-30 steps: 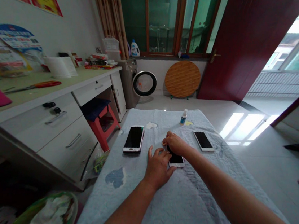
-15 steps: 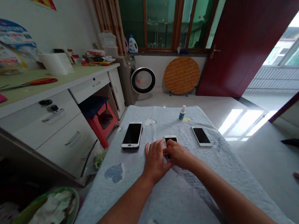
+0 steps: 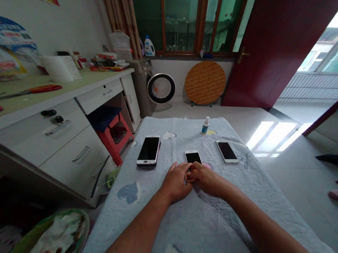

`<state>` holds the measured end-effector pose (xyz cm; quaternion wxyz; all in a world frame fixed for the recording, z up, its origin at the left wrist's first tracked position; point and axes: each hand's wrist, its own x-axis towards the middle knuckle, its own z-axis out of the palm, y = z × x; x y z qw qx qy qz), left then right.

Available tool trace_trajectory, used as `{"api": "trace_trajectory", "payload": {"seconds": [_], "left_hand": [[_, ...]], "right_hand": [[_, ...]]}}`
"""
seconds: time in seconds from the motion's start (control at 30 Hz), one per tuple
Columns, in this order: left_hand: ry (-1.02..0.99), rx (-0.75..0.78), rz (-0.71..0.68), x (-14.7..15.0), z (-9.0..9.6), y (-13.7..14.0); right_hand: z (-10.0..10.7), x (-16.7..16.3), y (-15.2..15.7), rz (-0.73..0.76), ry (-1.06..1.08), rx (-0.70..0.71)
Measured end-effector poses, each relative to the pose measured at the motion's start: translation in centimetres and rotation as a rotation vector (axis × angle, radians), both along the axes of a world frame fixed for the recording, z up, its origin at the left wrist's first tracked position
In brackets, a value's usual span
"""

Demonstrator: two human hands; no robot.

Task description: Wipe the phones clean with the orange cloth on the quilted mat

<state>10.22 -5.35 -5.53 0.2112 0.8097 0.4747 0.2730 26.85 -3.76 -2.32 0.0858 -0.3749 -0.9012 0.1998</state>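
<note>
A small white smartphone (image 3: pixel 193 157) with a dark screen lies on the cloth-covered table, its lower end hidden beneath my hands. My left hand (image 3: pixel 177 181) is palm down at its lower left, fingers bent in against the phone. Over the lower end, my right hand (image 3: pixel 204 179) has its fingers pinched together, touching the left fingers; whatever is in the pinch is too hidden to name. To the left lies a larger white smartphone (image 3: pixel 149 149), on top of something dark. Another white smartphone (image 3: pixel 227 151) is at the right. Behind them stands a small spray bottle (image 3: pixel 205 126).
The light blue cloth (image 3: pixel 157 234) covers the table. On the left are a desk (image 3: pixel 52 132) with drawers, a red stool (image 3: pixel 113 139) and a green-rimmed basin (image 3: pixel 86 222) of waste. A washing machine (image 3: pixel 143 90) stands open beyond, near a round wooden board (image 3: pixel 205 83).
My left hand has drawn back slightly towards me and its fingers have closed in. My right hand has slid a little lower, and more of the small phone's screen shows.
</note>
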Motion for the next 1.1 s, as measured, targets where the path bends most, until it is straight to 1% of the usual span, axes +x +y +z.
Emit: {"api": "trace_trajectory", "payload": {"seconds": [0.1,0.23,0.43,0.67,0.73,0.8,0.87,0.93,1.1], "left_hand": [[0.006,-0.002,-0.03,-0.1,0.2,0.1],[0.032,-0.009,-0.037,-0.2,-0.2,0.4],[0.053,-0.024,-0.04,-0.2,-0.5,0.5],[0.047,0.007,-0.037,-0.2,-0.5,0.4],[0.04,0.024,-0.03,-0.1,-0.5,0.4],[0.037,0.031,-0.021,-0.1,-0.5,0.4],[0.04,0.036,-0.01,0.0,-0.6,0.5],[0.047,0.053,0.006,0.2,-0.6,0.6],[0.054,0.095,0.042,0.7,-0.9,0.7]], "right_hand": [[0.1,0.2,-0.4,0.0,-0.031,0.038],[0.1,0.9,-1.2,-0.004,-0.05,0.055],[0.2,2.8,-1.7,-0.121,-0.039,-0.015],[0.0,5.6,-1.2,-0.208,0.009,-0.07],[-0.1,6.2,-1.0,-0.238,0.0,-0.06],[-0.2,6.6,-0.9,-0.288,-0.003,-0.011],[-0.4,6.6,-0.8,-0.346,0.015,0.063],[-0.6,6.2,-0.8,-0.373,0.059,0.113],[-1.2,4.2,-1.2,-0.302,0.16,0.103]]}}
